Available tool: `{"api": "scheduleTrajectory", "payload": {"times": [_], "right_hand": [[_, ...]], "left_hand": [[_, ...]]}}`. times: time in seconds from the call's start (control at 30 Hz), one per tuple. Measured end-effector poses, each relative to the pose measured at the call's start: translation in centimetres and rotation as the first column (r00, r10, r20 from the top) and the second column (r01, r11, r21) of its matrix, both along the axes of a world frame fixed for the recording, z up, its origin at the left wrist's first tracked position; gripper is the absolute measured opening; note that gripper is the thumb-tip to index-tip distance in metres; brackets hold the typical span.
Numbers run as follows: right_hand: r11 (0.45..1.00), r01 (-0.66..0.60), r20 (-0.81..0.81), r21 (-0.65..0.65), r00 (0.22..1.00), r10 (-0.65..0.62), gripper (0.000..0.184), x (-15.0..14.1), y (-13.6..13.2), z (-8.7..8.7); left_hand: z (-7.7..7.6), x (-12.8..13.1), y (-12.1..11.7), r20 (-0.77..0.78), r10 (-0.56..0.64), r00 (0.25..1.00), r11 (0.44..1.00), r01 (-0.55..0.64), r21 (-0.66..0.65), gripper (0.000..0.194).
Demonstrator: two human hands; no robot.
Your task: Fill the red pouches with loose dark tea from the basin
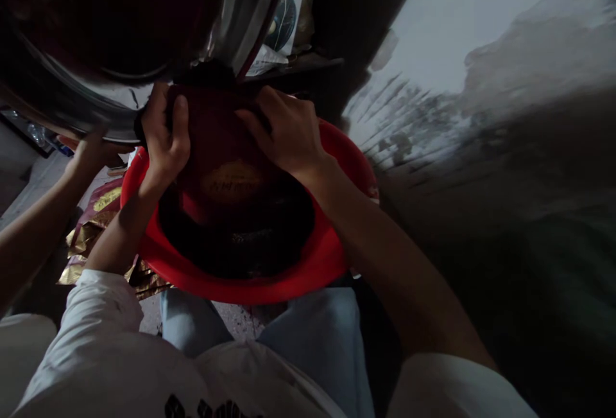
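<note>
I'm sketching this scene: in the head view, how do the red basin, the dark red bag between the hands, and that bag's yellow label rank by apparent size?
Largest to smallest:
1. Red basin, partly covered
2. Dark red bag
3. Yellow label

No text reading clearly. Dark red bag is carrying a yellowish oval label on its front; one row of dark characters is running across it, too dim for reading. Stacked bags at left are showing a similar yellow label, brighter, its marks coming out too small and blurred to spell. White shirt is bearing bold black lettering along the bottom picture edge; the frame is cutting it off, so the letters are staying uncertain, wording not resolving.
</note>
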State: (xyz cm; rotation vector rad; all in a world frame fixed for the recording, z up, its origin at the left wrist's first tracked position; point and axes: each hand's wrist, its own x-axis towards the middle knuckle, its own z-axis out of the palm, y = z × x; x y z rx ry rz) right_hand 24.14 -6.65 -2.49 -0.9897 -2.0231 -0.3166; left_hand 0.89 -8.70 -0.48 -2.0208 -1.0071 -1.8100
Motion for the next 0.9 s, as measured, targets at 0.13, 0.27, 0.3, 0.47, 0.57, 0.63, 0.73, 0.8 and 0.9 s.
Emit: {"api": "scheduleTrajectory", "payload": {"times": [0.13,0.27,0.3,0.47,0.57,0.63,0.73,0.8,0.9], "right_hand": [[1.0,0.022,0.01,-0.014,1.0,-0.022,0.065,-0.1,0.0,0.1],[0.999,0.025,-0.003,-0.029,1.0,-0.025,0.059,-0.2,0.2,0.1],[0.999,0.025,0.003,-0.025,1.0,-0.025,0.062,-0.2,0.2,0.1],[0.999,0.034,0.018,0.009,0.999,-0.035,0.071,-0.2,0.2,0.0],[0.999,0.042,0.01,-0.01,0.999,-0.042,0.062,-0.2,0.2,0.0],[0.999,0.035,0.001,-0.033,0.999,-0.035,0.055,-0.3,0.3,0.0],[0.998,0.005,-0.007,-0.063,1.0,-0.006,0.048,-0.6,0.2,0.2],[0.998,-0.017,0.007,-0.066,1.0,0.017,0.043,-0.6,0.2,0.5],[0.996,-0.067,0.061,-0.066,0.996,0.071,0.033,0.1,0.3,1.0]], "left_hand": [[-0.1,0.0,0.3,0.006,-0.018,1.0,1.0,0.018,-0.003,0.057],[-0.1,0.1,0.6,0.037,-0.009,0.999,1.0,0.009,-0.004,0.063],[-0.2,0.1,0.7,0.04,-0.016,0.999,1.0,0.016,-0.018,0.063],[-0.5,-0.2,1.5,0.052,-0.057,0.997,0.997,0.06,-0.058,0.063],[-0.6,-0.2,2.1,0.038,-0.079,0.996,0.997,0.078,0.025,0.058],[-0.5,-0.3,2.6,0.017,-0.11,0.994,0.986,0.106,0.129,0.057],[0.0,-1.0,3.0,-0.044,-0.173,0.984,0.98,0.176,0.089,0.059],[0.3,-1.9,3.0,-0.081,-0.204,0.976,0.976,0.197,-0.088,0.062],[0.8,-3.4,3.0,-0.099,-0.201,0.974,0.948,0.168,-0.269,0.063]]}}
